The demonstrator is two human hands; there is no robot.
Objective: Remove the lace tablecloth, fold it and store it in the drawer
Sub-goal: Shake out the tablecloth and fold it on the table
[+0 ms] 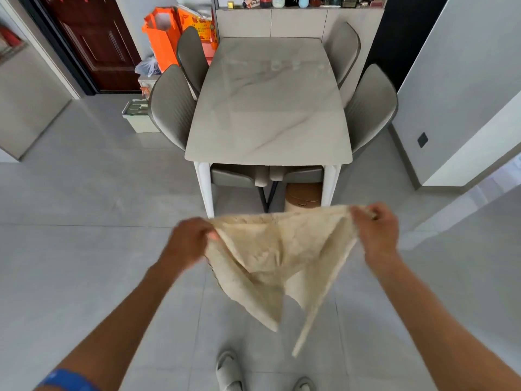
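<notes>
The cream lace tablecloth (270, 249) hangs in the air in front of me, partly folded, its lower corners dangling toward the floor. My left hand (189, 241) grips its upper left edge. My right hand (377, 230) pinches the upper right corner, and the top edge is stretched between the two hands. Ahead stands the marble-topped dining table (267, 108), its top bare. No drawer is recognisable in this view.
Grey chairs (172, 108) stand along both long sides of the table and one is tucked under its near end. A cardboard box (304, 193) sits beneath. Orange bags (163, 38) and a bin (138, 117) crowd the back left. A sideboard (298, 21) stands behind. My slippered feet (228, 371) are on grey floor tiles.
</notes>
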